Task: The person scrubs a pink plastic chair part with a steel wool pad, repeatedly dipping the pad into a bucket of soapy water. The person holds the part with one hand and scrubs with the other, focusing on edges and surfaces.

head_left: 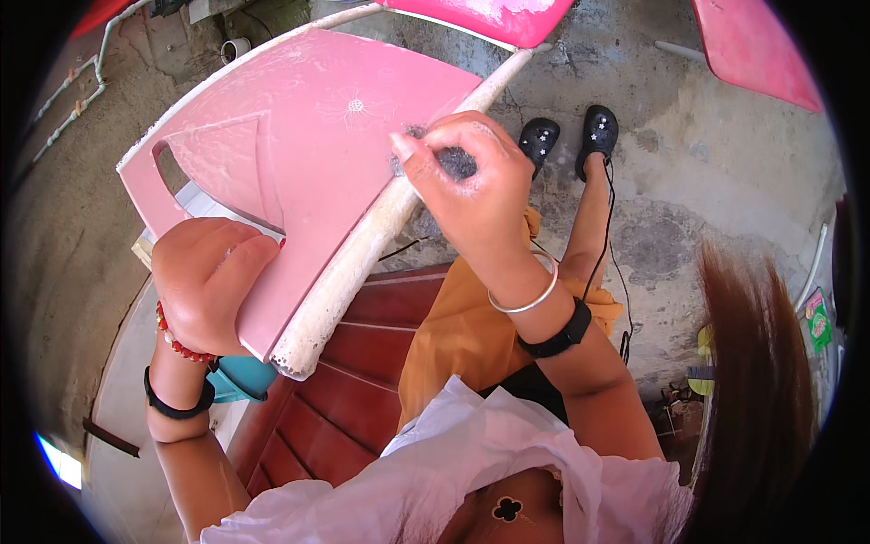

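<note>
Before me a pink chair backrest (306,170) with a moulded flower pattern is tilted in a white tubular frame (370,238), which is spotted with grime. Its surface looks wet, with soap smears on the upper part. My left hand (211,279) grips the backrest near its end, beside the handle cutout. In my right hand (476,183) a grey steel wool scrubber (457,163) is pinched between thumb and fingers. It touches the edge where the backrest meets the frame tube. Suds wet the fingers.
A bright pink seat panel (489,17) adjoins at the top. Another pink panel (761,54) stands upper right on the concrete floor (666,129). A teal bucket (245,377) sits below my left wrist, near a dark red slatted surface (370,350). A black cord (610,211) hangs by my leg.
</note>
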`<state>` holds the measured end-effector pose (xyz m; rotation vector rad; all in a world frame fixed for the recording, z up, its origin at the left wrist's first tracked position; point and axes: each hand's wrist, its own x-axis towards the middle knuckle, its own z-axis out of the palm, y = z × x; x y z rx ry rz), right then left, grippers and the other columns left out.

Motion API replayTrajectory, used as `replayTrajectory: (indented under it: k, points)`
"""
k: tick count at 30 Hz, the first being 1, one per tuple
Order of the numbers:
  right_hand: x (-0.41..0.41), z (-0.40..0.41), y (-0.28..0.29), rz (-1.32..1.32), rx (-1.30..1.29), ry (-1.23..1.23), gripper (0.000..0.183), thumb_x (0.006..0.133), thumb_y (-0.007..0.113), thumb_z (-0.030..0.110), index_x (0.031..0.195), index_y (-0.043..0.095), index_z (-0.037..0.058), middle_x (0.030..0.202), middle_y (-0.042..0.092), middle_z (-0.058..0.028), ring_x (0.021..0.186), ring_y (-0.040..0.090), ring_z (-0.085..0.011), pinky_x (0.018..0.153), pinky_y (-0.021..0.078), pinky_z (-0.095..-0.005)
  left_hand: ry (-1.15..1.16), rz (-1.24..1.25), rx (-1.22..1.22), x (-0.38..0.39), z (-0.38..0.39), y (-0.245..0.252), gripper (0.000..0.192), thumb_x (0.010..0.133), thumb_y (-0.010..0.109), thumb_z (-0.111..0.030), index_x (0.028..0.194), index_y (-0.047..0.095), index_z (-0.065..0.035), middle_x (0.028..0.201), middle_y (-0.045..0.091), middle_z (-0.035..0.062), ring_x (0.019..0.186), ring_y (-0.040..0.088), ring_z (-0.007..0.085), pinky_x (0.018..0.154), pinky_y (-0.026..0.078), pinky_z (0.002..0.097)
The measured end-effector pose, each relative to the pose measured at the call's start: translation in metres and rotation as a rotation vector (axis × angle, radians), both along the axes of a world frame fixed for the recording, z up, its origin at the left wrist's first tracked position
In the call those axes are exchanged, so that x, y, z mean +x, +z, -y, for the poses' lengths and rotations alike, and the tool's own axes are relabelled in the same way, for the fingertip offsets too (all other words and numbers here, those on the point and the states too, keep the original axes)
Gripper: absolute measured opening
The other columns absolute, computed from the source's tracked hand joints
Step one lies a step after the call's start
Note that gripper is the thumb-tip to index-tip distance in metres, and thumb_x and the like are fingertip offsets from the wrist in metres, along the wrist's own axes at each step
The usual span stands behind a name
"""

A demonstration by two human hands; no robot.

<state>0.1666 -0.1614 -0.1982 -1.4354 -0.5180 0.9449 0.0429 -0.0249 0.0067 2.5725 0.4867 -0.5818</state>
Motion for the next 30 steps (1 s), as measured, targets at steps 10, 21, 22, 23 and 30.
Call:
replayTrajectory:
  k: [10,21,22,23,30]
  points:
    - [0.003,-0.012,0.005,0.06,0.009,0.076,0.023,0.068,0.079,0.009,0.059,0.058,0.0041,0.065,0.057,-0.0112,0.057,0.057,-0.0298,0.052,0.045,-0.0378,-0.011,0.022,-0.001,-0.001,-0.001,-0.001,0.035,0.052,0.074,-0.021,0.081,0.066,-0.0021,0.07,0.064,0.0111,0.058,0.063,0.0281,0.05,0.047,0.0342]
    - [0.03,-0.044,-0.046,0.481,-0.278,0.522,0.038,0.074,0.081,0.028,0.06,0.059,0.0005,0.067,0.059,-0.0141,0.06,0.058,-0.032,0.054,0.0458,-0.0398,-0.006,0.035,-0.025,0.0,-0.001,0.0,0.035,0.054,0.074,-0.02,0.082,0.065,-0.0025,0.07,0.063,0.0102,0.056,0.061,0.0271,0.048,0.046,0.0343]
    - [0.028,-0.046,-0.037,0.42,-0.142,0.569,0.034,0.076,0.081,0.027,0.063,0.062,0.0014,0.068,0.059,-0.0136,0.062,0.059,-0.0317,0.056,0.0468,-0.0392,-0.004,0.028,-0.019,0.0,-0.002,0.0,0.035,0.054,0.074,-0.021,0.082,0.065,-0.0024,0.07,0.063,0.0102,0.056,0.061,0.0272,0.048,0.046,0.0344]
    - [0.026,-0.046,-0.025,0.329,-0.016,0.611,0.032,0.076,0.08,0.025,0.065,0.063,0.0015,0.069,0.06,-0.0132,0.062,0.059,-0.0312,0.057,0.0469,-0.0389,0.002,0.016,-0.021,0.0,-0.001,0.0,0.035,0.054,0.074,-0.021,0.083,0.065,-0.0024,0.071,0.063,0.0101,0.056,0.061,0.0272,0.048,0.046,0.0345]
    - [0.032,-0.059,-0.044,0.24,-0.209,0.797,0.02,0.08,0.074,0.024,0.071,0.068,0.0069,0.079,0.066,-0.0111,0.074,0.063,-0.0323,0.065,0.0496,-0.0427,0.009,0.004,-0.035,0.0,-0.002,0.0,0.036,0.054,0.074,-0.022,0.082,0.065,-0.0023,0.072,0.063,0.0098,0.057,0.062,0.0273,0.049,0.047,0.0353]
